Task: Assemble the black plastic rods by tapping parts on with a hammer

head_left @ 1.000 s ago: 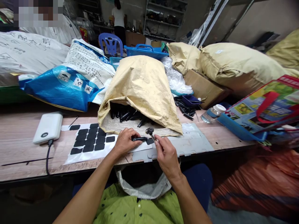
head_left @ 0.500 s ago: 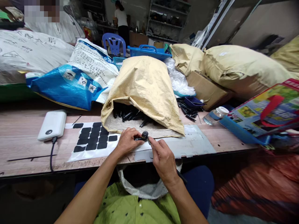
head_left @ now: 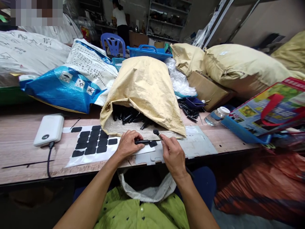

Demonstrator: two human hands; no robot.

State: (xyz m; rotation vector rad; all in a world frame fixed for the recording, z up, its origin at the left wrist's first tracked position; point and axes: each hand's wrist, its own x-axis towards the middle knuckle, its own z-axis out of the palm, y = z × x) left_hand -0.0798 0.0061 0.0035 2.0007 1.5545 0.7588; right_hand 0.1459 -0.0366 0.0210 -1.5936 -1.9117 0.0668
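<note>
My left hand is closed round a slim black pen-shaped piece that lies nearly level, its tip pointing right. In my right hand a thin stick with a round black head is pinched, its head raised just above the tip of the black piece and apart from it. Under the hands is a white sheet bearing rounded black patches; one dark patch sits at its right end. Behind, an open tan sack shows many similar black pieces in its mouth.
A white power bank with a black cable stands left. On the right are a clear bottle, a blue tray with a colourful bag, and more black pieces. Full sacks line the back. A person stands far behind.
My right hand has moved right, drawing the round-headed stick away from the black piece. My left hand still holds that piece, which now shows more of its length. The view has shifted slightly.
</note>
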